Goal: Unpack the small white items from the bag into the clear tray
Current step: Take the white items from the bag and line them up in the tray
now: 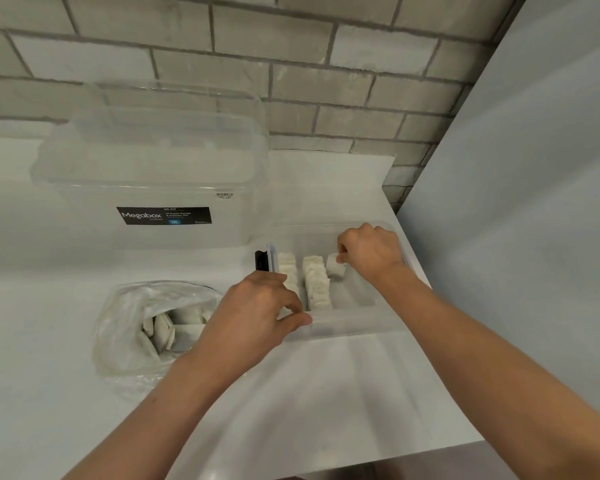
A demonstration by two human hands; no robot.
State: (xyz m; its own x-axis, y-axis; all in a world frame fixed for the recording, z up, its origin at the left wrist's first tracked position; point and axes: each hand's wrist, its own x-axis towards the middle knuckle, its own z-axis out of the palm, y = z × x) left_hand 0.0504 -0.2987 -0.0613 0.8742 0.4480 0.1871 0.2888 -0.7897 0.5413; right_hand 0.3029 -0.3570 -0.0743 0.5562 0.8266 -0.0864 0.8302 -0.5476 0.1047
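Observation:
A clear tray lies on the white counter, right of centre. Inside it, small white items stand in rows on edge. My right hand reaches into the tray's far right part and pinches one white item at the head of a third row. My left hand rests on the tray's near left corner, thumb on the rim, covering part of the left row. A crumpled clear plastic bag lies open to the left, with more white items inside.
A large clear Megabox storage box with a lid stands at the back left. A small black object leans against the tray's left wall. A brick wall runs behind, a grey panel stands at the right, and the counter's edge runs near my forearms.

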